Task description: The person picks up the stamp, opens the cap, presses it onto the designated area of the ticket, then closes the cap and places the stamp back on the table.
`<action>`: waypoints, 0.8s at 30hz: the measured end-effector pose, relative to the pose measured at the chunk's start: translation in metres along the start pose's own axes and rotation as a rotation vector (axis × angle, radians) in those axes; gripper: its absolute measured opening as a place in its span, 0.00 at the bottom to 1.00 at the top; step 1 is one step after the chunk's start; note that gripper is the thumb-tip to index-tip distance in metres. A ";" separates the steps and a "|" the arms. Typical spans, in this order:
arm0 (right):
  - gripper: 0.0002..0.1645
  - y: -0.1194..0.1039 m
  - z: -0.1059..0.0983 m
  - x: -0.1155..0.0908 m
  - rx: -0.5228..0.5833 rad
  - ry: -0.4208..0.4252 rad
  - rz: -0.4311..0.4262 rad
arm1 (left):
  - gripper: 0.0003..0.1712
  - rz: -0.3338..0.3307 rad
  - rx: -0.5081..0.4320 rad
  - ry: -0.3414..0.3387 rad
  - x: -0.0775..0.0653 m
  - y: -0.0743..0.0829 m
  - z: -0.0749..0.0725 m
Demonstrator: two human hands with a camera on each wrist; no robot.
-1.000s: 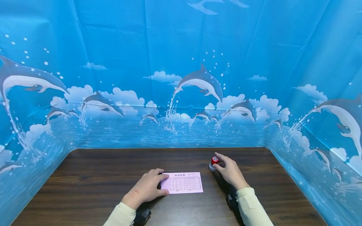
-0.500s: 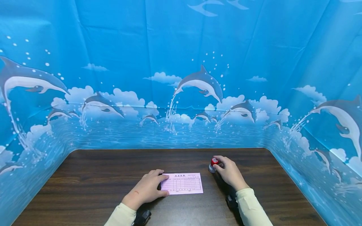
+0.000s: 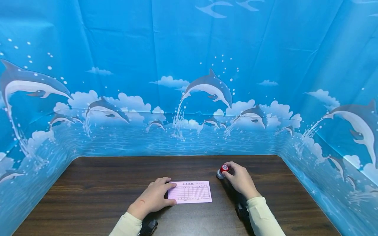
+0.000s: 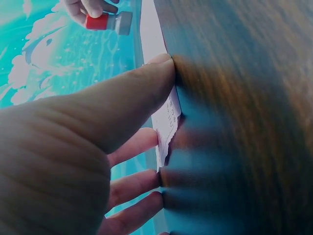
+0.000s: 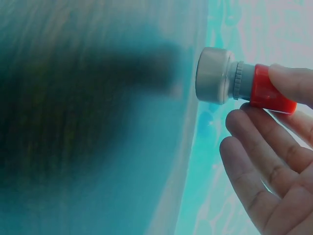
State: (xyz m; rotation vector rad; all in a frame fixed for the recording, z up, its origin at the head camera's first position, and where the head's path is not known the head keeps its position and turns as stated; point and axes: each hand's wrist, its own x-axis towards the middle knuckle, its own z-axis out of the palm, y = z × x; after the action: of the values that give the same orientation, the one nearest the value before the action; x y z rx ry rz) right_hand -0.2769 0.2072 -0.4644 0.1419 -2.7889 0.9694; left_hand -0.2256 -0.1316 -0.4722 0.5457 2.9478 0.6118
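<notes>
A pink printed form (image 3: 192, 191) with a ruled grid lies flat on the dark wooden table. At its left edge, my left hand (image 3: 155, 196) rests with thumb and fingers spread, the thumb pressing the paper's lower left corner. In the left wrist view the thumb (image 4: 132, 90) and several fingertips touch the paper and tabletop. To the right of the form, my right hand (image 3: 240, 180) pinches a stamp (image 3: 222, 171) by its red handle, between thumb and fingers. The right wrist view shows the stamp's grey round base (image 5: 212, 76) held off the tabletop, its underside hidden.
The brown table (image 3: 112, 172) runs back to a blue curtain (image 3: 133, 141) printed with dolphins, which encloses the far side and both flanks. Black wrist devices (image 3: 148, 226) sit beneath both forearms.
The stamp has tilted slightly in my right hand, its base shifting a little leftward. My left hand and the form keep their places.
</notes>
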 end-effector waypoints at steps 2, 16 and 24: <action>0.19 -0.002 -0.001 0.000 0.011 0.006 0.000 | 0.37 -0.002 -0.001 -0.002 0.000 0.000 0.000; 0.17 -0.013 -0.006 -0.006 0.175 0.043 -0.059 | 0.37 0.001 -0.015 -0.001 -0.002 0.000 0.000; 0.20 -0.022 -0.009 -0.009 0.234 0.021 -0.087 | 0.37 -0.003 -0.007 0.002 0.000 0.001 0.000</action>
State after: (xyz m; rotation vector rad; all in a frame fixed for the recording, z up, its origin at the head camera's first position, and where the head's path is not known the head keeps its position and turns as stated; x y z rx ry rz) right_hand -0.2639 0.1963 -0.4461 0.2813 -2.6173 1.2636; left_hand -0.2253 -0.1310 -0.4716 0.5397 2.9463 0.6223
